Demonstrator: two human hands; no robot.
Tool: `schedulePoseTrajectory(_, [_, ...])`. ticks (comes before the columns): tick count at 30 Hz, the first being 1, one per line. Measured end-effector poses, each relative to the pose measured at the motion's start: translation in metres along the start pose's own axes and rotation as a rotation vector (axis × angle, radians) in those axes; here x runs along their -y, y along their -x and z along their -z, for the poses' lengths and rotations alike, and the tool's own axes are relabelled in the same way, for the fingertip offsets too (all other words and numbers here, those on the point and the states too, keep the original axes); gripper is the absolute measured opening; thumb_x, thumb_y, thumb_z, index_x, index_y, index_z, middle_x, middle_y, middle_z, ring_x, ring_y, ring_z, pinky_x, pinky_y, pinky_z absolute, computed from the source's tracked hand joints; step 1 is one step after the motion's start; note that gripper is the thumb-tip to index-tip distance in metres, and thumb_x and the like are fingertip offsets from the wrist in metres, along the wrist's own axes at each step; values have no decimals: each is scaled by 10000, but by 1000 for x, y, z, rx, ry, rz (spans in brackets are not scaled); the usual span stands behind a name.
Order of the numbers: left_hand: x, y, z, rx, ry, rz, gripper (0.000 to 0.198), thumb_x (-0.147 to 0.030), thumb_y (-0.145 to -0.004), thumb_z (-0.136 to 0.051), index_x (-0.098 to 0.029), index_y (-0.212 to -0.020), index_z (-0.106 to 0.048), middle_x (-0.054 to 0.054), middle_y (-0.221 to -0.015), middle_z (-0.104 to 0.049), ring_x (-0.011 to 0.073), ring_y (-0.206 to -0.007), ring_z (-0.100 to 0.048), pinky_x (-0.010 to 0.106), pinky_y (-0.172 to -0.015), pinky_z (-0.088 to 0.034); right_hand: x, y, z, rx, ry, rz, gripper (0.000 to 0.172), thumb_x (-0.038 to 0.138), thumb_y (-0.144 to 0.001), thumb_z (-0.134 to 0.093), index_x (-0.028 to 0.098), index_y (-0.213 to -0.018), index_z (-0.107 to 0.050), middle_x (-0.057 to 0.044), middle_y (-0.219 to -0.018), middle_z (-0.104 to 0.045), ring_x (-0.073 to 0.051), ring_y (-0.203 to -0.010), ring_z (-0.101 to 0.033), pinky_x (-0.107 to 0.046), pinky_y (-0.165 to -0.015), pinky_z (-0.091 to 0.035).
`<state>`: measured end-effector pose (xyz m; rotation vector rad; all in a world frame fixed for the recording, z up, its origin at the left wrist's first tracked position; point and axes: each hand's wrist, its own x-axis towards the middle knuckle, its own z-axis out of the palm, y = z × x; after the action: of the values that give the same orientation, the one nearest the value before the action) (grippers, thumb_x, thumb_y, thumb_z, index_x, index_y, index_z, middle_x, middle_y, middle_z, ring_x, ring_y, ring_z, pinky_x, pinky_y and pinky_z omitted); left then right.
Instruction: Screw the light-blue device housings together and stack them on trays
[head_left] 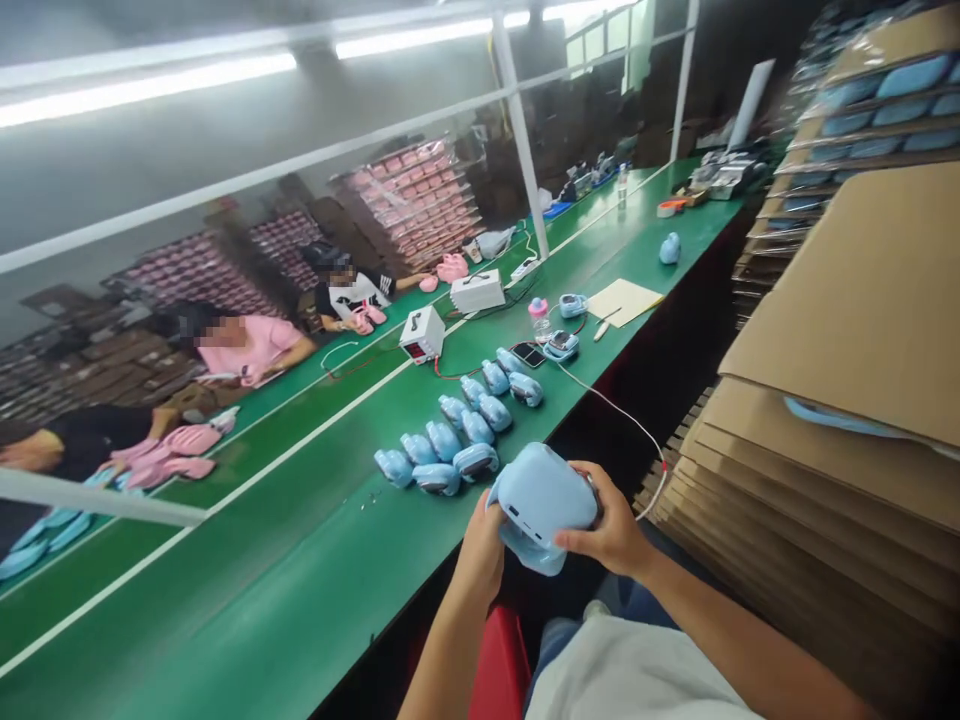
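Note:
Both my hands grip a light blue, rounded plastic device (541,497) at the near edge of the green belt table (300,560). My left hand (480,550) wraps its left and lower side, and my right hand (611,525) clasps its right side with the thumb along the bottom. A white cable (622,415) runs from the table towards my right hand. Just beyond my hands lies a row of several similar blue devices (461,435) on the belt.
White power boxes (422,333), a phone (529,354), a pink-capped bottle (538,318) and a paper sheet (624,299) lie farther along the belt. Flat cardboard sheets (847,400) are stacked at my right. Other people (247,345) handle pink items across the table.

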<state>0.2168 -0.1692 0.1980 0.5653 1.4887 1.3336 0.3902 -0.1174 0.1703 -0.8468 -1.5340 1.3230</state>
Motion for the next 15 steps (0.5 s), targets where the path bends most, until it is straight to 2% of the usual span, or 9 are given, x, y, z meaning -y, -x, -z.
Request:
schedulePoseTrajectory(3, [12, 5, 43, 150, 39, 179, 180, -241, -657, -639, -152, -808, -595, 22, -721, -589, 149, -655, -519, 266, -631, -404, -16, -29, -32, 145, -214, -185, 656, 433, -537, -781, 187, -1062, -474, -21, -903, -526, -150, -758, -518, -253, -637, -461])
schedulePoseTrajectory(5, [24, 8, 62, 144, 93, 258, 178, -249, -635, -684, -146, -732, -575, 30, -669, -589, 151, -606, -525, 275, -599, -407, -28, -49, -49, 240, -287, -285, 620, 427, -513, -794, 180, -999, -498, -1, -848, -524, -145, -747, -518, -256, -647, -454])
schedulePoseTrajectory(8, [42, 3, 78, -18, 220, 277, 208, -277, -635, -676, -158, -767, -566, 25, -675, -605, 148, -558, -537, 276, -548, -408, -47, -75, -77, 387, -283, -431, 647, 432, -493, -811, 173, -1007, -515, -17, -889, -567, -172, -805, -553, -293, -713, -473])
schedulePoseTrajectory(10, [50, -6, 85, -120, 283, 288, 250, -317, -648, -640, -161, -829, -567, 18, -672, -606, 144, -514, -532, 285, -523, -413, -59, -92, -96, 490, -209, -474, 597, 462, -574, -772, 159, -1033, -540, -50, -947, -600, -202, -873, -576, -340, -787, -478])
schedulePoseTrajectory(12, [54, -19, 92, -218, 316, 300, 253, -333, -637, -634, -162, -803, -548, 2, -618, -578, 135, -466, -510, 286, -496, -409, -70, -112, -111, 547, -53, -446, 475, 475, -714, -673, 147, -1045, -579, -77, -986, -614, -231, -950, -573, -391, -863, -457])
schedulePoseTrajectory(15, [52, -40, 102, -370, 314, 276, 270, -320, -617, -659, -172, -799, -524, -21, -621, -560, 116, -474, -500, 262, -475, -404, -80, -144, -125, 546, 160, -339, 327, 393, -877, -490, 149, -1042, -631, -90, -990, -604, -242, -1023, -534, -435, -943, -393])
